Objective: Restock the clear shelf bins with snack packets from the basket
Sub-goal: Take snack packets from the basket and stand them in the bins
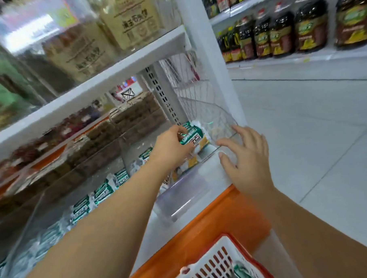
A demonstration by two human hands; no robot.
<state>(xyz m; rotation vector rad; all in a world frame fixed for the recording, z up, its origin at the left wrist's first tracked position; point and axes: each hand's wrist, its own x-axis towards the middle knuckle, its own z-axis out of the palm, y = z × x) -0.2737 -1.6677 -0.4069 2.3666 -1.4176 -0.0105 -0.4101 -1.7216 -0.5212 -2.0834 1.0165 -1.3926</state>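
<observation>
Clear shelf bins fill the left and middle of the frame, set in a row on a white shelf with an orange front edge (224,217). The lower-left bin (44,208) holds a line of green-and-white snack packets (103,190). The centre bin (187,193) has only a few, lying low inside it. At the bottom right sits a white slotted basket (215,261) with a red rim, and at least one more green packet shows inside it.

The left hand (172,147), at the centre of the frame, reaches into the centre bin with its fingers curled round one green-and-white packet (192,136), held above those already there. The right hand (246,163), just right of centre, is spread wide, fingertips resting on the bin's clear wall, seemingly to steady it.

To do this step well, the held packet should probably go down toward the back, label turned the same way as its neighbours, and be let go only once it rests. The spread hand should stop the light bin from sliding. The thin wrapper likely crumples if squeezed hard.
</observation>
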